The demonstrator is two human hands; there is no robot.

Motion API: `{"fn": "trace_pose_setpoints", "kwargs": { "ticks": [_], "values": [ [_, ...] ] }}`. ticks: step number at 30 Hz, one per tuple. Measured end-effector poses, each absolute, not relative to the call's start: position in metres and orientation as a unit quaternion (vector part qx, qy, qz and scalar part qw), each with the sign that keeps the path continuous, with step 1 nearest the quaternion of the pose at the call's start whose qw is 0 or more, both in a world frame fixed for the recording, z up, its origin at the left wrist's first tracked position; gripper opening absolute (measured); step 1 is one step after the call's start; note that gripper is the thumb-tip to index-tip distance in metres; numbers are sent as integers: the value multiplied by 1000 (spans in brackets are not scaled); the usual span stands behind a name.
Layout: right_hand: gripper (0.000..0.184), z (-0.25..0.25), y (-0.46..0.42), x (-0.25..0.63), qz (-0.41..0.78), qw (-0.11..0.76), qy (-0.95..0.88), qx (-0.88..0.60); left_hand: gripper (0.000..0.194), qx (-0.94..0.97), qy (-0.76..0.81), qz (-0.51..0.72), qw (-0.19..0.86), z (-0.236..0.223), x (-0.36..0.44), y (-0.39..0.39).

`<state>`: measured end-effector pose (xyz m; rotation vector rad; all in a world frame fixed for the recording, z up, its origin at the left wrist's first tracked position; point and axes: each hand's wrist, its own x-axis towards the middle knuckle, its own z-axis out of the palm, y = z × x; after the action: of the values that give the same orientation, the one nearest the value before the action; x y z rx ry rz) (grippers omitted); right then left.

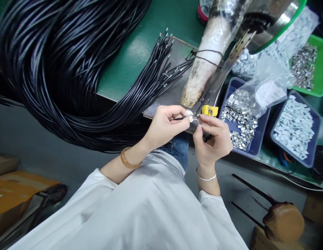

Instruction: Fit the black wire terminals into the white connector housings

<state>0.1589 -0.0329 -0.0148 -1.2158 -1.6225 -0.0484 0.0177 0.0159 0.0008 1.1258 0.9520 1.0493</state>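
Note:
My left hand [165, 124] is closed in a pinch on the end of a thin black cable [180, 118], at the front edge of the green bench. My right hand [212, 137] is closed too, its fingertips pinching a small metal clip [194, 119] right at the cable's tip. The two hands meet fingertip to fingertip. A yellow part [210, 110] of the machine sits just beyond them. A large bundle of black cables [73, 69] hangs over the bench edge at my left, with stripped ends fanned out [168, 59] on a dark plate.
Blue trays [255, 146] of metal clips [240, 118] and white parts [294, 126] stand right of my hands. A green tray [321, 66] and plastic bags [270, 76] lie behind. A wrapped machine arm [210, 55] rises ahead. A wooden stool [283, 220] and cardboard box [13, 191] stand on the floor.

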Motion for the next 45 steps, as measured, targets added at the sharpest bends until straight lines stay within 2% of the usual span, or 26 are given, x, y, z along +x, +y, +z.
{"fn": "trace_pose_setpoints", "kwargs": {
  "ticks": [16, 26, 34, 39, 45],
  "values": [
    [19, -14, -34, 161, -18, 510, -687, -518, 3, 500, 393, 442, 633, 0, 15, 21],
    [20, -12, -35, 160, -18, 508, -694, -509, 7, 510, 412, 419, 628, 6, 11, 20],
    [21, -10, -37, 159, 17, 527, -680, -509, 8, 505, 409, 413, 638, 5, 11, 19],
    [16, -7, -38, 158, 77, 532, -657, -529, 13, 490, 400, 416, 654, 7, 9, 17],
    [17, -9, -36, 160, 35, 516, -676, -525, 12, 498, 404, 427, 638, 6, 11, 16]
  ]
}}
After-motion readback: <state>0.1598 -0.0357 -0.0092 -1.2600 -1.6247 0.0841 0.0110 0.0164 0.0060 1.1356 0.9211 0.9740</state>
